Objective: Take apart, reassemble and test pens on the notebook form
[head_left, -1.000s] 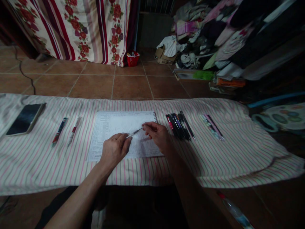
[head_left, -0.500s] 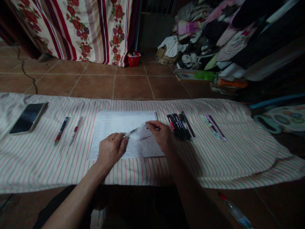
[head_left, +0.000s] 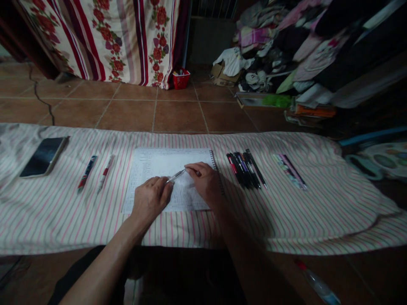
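Observation:
My left hand (head_left: 151, 195) rests over the lower left of a spiral notebook (head_left: 165, 154), thumb and fingers closed on a slim, pale pen (head_left: 176, 175) that slants up to the right. At the pen's upper end is my right hand (head_left: 203, 180), with its fingers pinched together. Something small and dark shows within that pinch, too small to name. Handwriting covers much of the page beneath both hands. Right of the notebook lies a group of several dark pens (head_left: 244, 169), one with a red part.
A striped cloth (head_left: 190, 228) covers the table. A phone (head_left: 44, 156), a dark-and-red pen (head_left: 87, 174) and a white-and-red pen (head_left: 105, 174) lie left; several pastel pens (head_left: 291, 171) lie right. A plastic bottle (head_left: 318, 281) is below the front edge.
My right hand has moved left, closing the gap to the pen's upper end. My left hand keeps its hold on the pen. The whole view has shifted slightly.

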Action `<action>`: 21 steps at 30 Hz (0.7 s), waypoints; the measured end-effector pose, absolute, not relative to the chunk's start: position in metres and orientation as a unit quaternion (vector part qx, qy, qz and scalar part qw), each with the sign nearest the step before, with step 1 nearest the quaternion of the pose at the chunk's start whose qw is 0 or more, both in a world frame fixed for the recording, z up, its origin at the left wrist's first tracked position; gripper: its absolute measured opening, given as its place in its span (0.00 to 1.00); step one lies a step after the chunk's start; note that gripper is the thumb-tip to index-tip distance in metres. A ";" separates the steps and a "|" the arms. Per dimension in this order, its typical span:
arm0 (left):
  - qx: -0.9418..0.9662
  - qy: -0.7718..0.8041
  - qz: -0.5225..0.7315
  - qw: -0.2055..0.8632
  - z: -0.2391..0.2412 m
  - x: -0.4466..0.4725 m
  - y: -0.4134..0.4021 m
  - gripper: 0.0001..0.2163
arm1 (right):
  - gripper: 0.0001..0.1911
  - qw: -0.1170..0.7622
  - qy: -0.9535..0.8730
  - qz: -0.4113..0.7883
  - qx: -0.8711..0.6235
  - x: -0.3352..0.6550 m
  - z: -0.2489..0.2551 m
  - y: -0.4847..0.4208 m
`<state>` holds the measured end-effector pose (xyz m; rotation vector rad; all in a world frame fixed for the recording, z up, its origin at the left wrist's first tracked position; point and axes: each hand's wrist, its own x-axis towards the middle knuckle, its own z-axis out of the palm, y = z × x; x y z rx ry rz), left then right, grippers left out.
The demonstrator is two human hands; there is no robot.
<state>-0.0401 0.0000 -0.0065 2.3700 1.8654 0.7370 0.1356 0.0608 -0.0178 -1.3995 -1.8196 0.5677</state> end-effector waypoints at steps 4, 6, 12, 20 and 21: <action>0.760 0.606 0.236 0.019 -0.007 -0.042 -0.001 0.12 | 0.09 0.360 -0.742 0.177 -0.537 0.134 -0.022 0.061; 0.759 0.607 0.235 0.018 -0.007 -0.042 -0.001 0.12 | 0.09 0.347 -0.754 0.153 -0.536 0.135 -0.023 0.061; 0.759 0.609 0.230 0.022 -0.005 -0.042 0.000 0.12 | 0.10 0.316 -0.776 0.125 -0.531 0.138 -0.024 0.059; 0.760 0.609 0.229 0.012 -0.005 -0.041 0.000 0.13 | 0.12 0.291 -0.787 0.103 -0.535 0.143 -0.021 0.054; 0.759 0.609 0.229 0.012 -0.005 -0.041 0.000 0.13 | 0.12 0.290 -0.787 0.101 -0.534 0.144 -0.020 0.053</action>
